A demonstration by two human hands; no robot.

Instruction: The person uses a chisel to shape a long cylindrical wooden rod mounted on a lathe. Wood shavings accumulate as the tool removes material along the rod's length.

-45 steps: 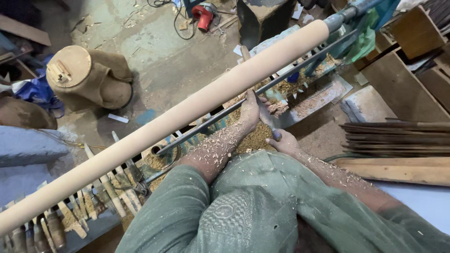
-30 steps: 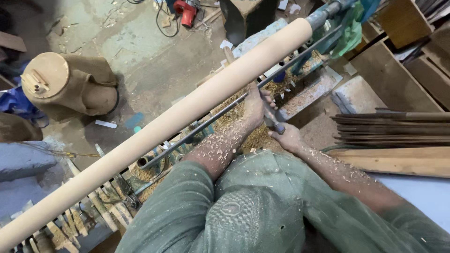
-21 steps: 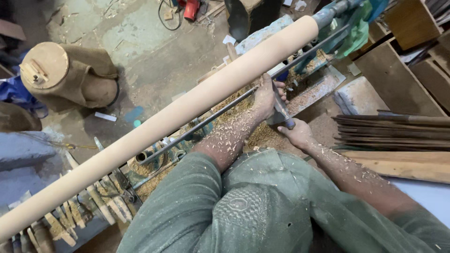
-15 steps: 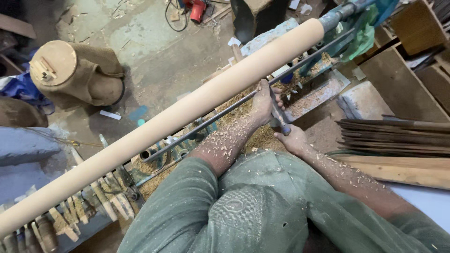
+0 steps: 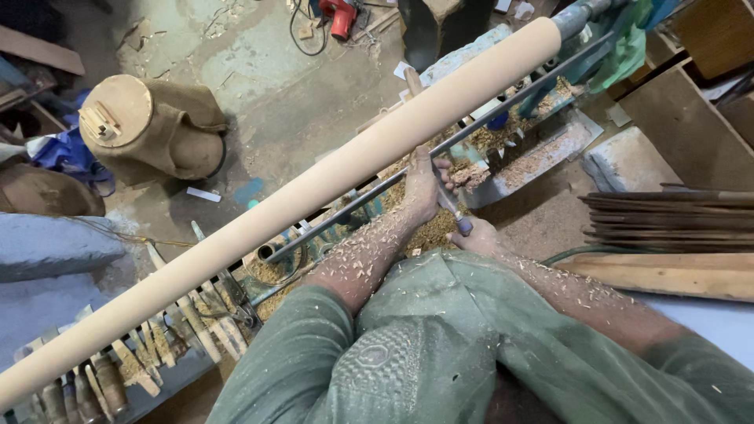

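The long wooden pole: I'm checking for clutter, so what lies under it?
Under the long wooden pole runs a metal rail, with wood shavings and a row of wooden-handled tools. The pole hides whatever lies directly beneath it.

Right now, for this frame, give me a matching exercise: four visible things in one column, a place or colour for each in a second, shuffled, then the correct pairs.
Things:
1. long wooden cylinder
2. turning tool
3. power tool
4. stack of dark slats

Descriptions:
A. red, on the floor at the top
B. pale, running diagonally across the view
C. piled at the right edge
D. gripped by the left hand and right hand

Pairs: 1-B, 2-D, 3-A, 4-C
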